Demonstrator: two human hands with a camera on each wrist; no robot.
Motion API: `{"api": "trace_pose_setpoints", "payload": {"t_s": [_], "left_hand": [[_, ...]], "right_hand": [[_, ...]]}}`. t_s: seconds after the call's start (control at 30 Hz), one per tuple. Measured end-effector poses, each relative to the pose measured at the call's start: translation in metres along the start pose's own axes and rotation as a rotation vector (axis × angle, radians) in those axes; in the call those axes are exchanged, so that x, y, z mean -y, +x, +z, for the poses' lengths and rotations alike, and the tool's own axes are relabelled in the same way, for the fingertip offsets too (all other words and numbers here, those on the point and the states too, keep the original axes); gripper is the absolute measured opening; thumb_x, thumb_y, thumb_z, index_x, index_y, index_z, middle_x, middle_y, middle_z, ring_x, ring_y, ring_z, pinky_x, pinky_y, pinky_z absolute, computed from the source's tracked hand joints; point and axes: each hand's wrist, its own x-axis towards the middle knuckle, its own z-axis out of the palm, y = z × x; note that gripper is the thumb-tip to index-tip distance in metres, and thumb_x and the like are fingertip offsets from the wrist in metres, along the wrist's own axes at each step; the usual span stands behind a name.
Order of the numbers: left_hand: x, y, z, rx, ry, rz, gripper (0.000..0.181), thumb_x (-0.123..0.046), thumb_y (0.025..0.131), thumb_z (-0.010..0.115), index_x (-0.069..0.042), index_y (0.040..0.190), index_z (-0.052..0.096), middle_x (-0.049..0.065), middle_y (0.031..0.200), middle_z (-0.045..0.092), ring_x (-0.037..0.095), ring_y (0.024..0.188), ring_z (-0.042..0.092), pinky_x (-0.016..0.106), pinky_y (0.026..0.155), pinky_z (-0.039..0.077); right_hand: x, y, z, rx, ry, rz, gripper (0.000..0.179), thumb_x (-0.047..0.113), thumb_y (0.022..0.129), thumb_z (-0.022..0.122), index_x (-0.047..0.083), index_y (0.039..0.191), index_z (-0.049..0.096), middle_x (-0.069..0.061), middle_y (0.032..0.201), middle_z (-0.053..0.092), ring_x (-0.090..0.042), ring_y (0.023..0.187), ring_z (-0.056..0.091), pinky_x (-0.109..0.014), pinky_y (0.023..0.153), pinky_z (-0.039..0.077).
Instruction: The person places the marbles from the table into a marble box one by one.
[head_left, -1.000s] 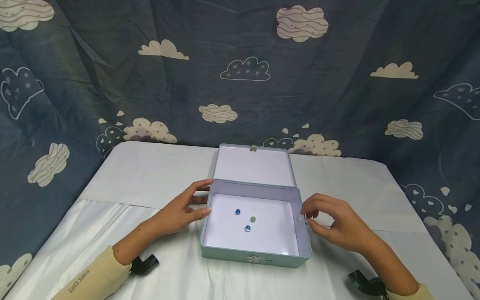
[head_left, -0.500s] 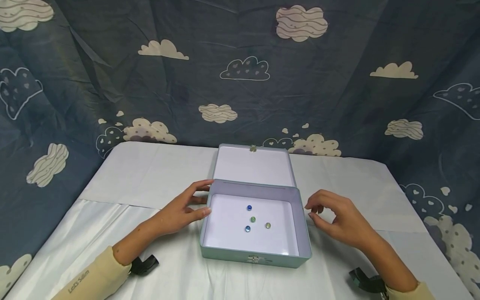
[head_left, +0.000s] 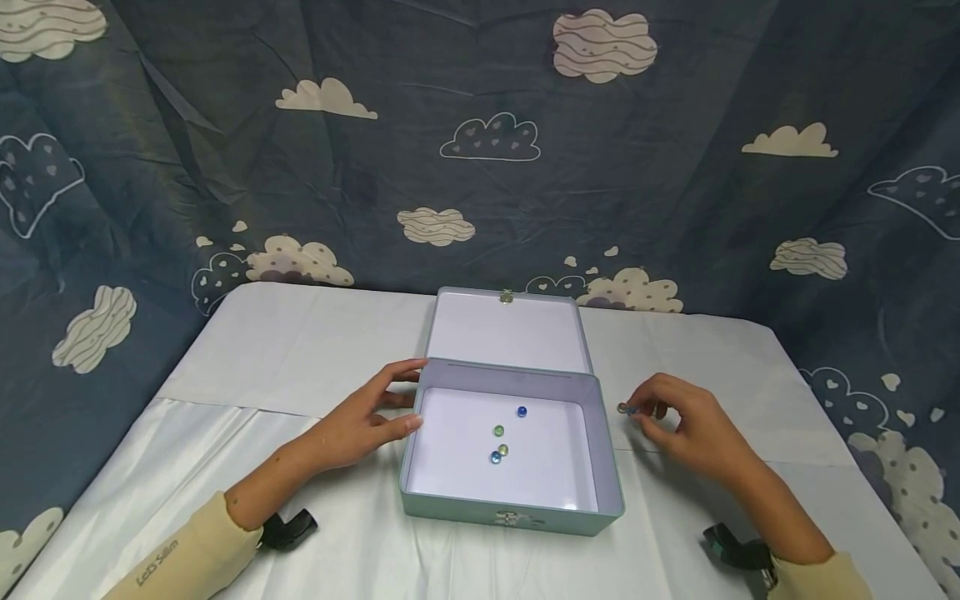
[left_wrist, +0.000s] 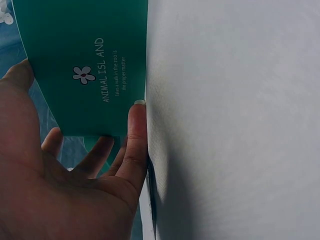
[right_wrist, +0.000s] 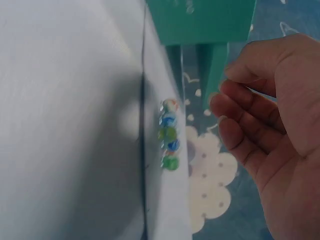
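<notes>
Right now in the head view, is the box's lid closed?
No, the lid lies folded back behind the box, leaving the marbles inside in plain sight.

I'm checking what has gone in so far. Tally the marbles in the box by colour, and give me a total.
Blue: 2, a dark blue marble and a light blue marble
Green: 2, a green marble and a yellowish-green marble
Total: 4 in the box
</notes>
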Motion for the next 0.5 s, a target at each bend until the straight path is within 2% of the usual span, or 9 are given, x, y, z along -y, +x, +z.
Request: {"api": "trace_pose_setpoints", "payload": {"t_s": [0.27,0.5], "left_hand": [[-0.001,0.000,0.000,0.001,0.012,-0.008,0.074,-0.034,0.106,0.069,-0.040,0.165,0.026,0.010,0.165,0.039,0.037,0.140,0.056,0.046,0.095,0.060],[-0.001,-0.001,0.000,0.003,0.016,-0.015,0.074,-0.034,0.106,0.069,-0.039,0.166,0.026,0.010,0.164,0.039,0.036,0.138,0.057,0.046,0.096,0.059]], "right_hand": [[-0.015,-0.004,0.002,-0.028,-0.020,0.021,0.037,-0.015,0.078,0.082,0.013,0.101,0.075,0.003,0.097,0.072,-0.005,0.079,0.061,-0.022,0.070,0.055],[-0.025,-0.007,0.007,-0.016,-0.055,0.115,0.034,-0.012,0.079,0.083,0.013,0.102,0.077,0.003,0.098,0.071,-0.012,0.079,0.061,-0.024,0.068,0.055]]}}
